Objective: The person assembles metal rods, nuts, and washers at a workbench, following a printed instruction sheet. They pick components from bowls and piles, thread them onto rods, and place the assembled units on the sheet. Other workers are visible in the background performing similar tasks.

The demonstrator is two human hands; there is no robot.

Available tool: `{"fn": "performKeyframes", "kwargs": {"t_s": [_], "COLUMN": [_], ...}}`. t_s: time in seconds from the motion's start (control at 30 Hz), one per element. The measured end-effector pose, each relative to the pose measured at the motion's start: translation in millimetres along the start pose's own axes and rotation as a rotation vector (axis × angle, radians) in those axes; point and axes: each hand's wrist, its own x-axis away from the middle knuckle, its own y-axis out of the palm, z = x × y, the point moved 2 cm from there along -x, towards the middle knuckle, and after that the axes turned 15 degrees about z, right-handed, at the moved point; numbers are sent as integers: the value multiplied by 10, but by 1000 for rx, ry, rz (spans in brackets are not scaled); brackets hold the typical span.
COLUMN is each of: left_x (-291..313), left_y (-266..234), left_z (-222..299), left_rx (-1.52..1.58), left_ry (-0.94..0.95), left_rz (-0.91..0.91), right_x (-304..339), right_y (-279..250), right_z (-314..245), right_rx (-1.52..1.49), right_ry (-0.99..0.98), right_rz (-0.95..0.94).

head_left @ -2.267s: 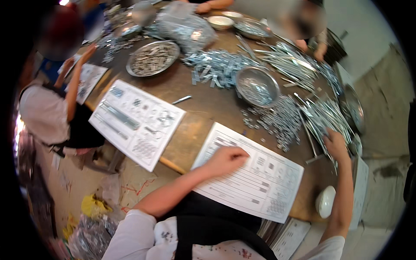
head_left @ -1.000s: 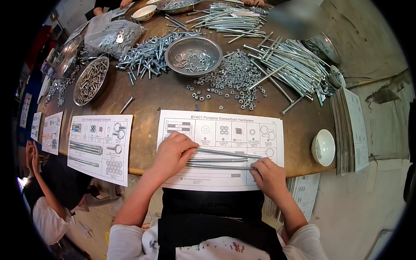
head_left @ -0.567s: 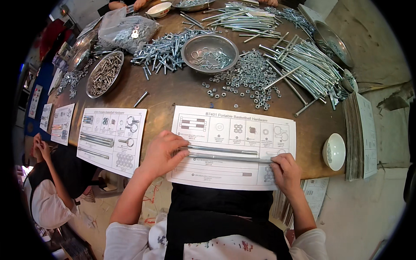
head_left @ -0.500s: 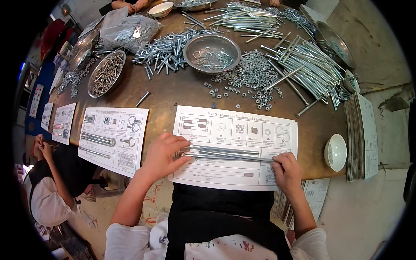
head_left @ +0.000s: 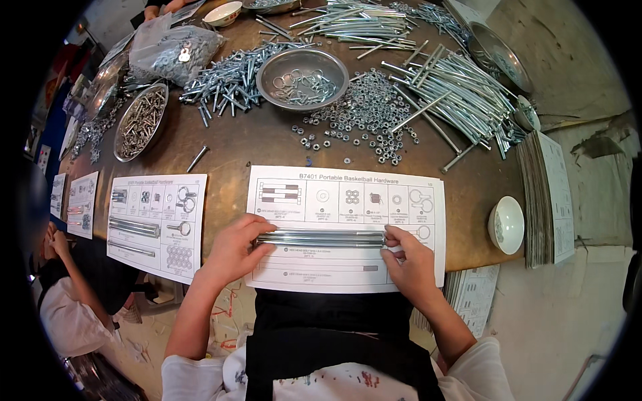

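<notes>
A few long silver bolts (head_left: 321, 238) lie side by side in a tight row across a printed white parts sheet (head_left: 431, 257) before me. My left hand (head_left: 231, 252) grips their left ends between thumb and fingers. At the right ends, my right hand (head_left: 409, 266) presses with its thumb and fingertips, its other fingers curled. The sheet shows drawings of bolts, nuts, washers and rings, and rests at the table's front edge.
Beyond the sheet are loose nuts (head_left: 364, 110), a steel bowl of eye bolts (head_left: 267, 75), short bolts (head_left: 224, 79) and a heap of long bolts (head_left: 461, 97). A white bowl (head_left: 505, 225) stands right, beside stacked sheets (head_left: 540, 200). Someone sits at left (head_left: 70, 287).
My right hand has moved left to the bolts' right ends. The bolts, spread and slanting before, now lie together in an even row. The whole view has shifted slightly.
</notes>
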Motion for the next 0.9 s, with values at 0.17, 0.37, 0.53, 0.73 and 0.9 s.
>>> {"fn": "performKeyframes", "kwargs": {"t_s": [0.17,0.37,0.53,0.73,0.9], "left_x": [-31,2,62,-68,-690], "left_y": [26,51,29,-218,-831], "left_z": [22,5,-92,-90,-634], "left_rx": [9,64,10,81,-336], "left_ry": [38,23,52,-35,-118], "left_rz": [0,72,54,61,483], "right_x": [-126,-141,-161,-446,-1112], "right_y": [-36,18,7,-108,431], "right_z": [2,74,-18,-207,-668], "right_rx": [102,67,124,149,-62], "right_ry": [-108,-64,-61,215,-159], "right_rz": [-75,-102,-140,-253,-208]}}
